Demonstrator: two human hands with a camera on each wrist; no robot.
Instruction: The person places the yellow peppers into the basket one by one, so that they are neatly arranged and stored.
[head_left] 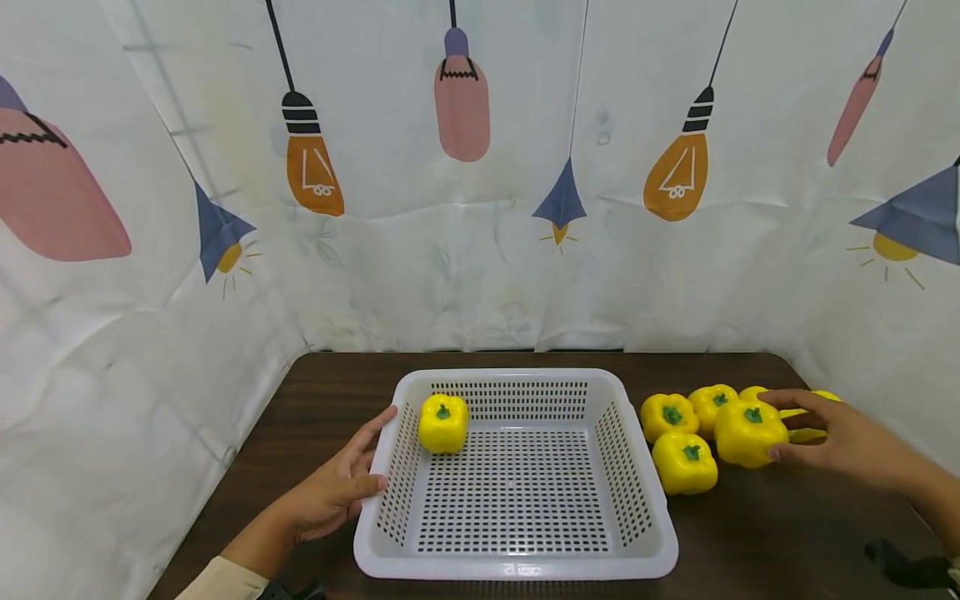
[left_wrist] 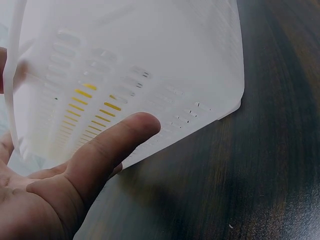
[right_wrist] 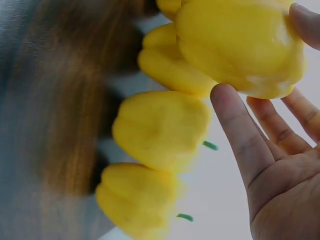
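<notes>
My left hand (head_left: 333, 487) rests against the left rim of a white perforated plastic basket (head_left: 517, 567), its fingers spread. In the left wrist view the thumb (left_wrist: 112, 142) lies fairly straight along the basket's outer wall. One yellow bell pepper (head_left: 442, 427) with a green stem stands inside, at the back left. Right of the basket, my right hand (head_left: 843, 442) holds another yellow bell pepper (head_left: 750, 433) between thumb and fingers. The right wrist view shows this held pepper (right_wrist: 240, 47) in front of several others.
More yellow peppers crowd the basket's right side, including a near one (head_left: 685, 464) and a farther one (head_left: 669, 417); some are partly hidden behind my right hand. Everything stands on a dark wooden table (head_left: 330, 392). A white curtain (head_left: 480, 275) printed with lamps hangs behind it.
</notes>
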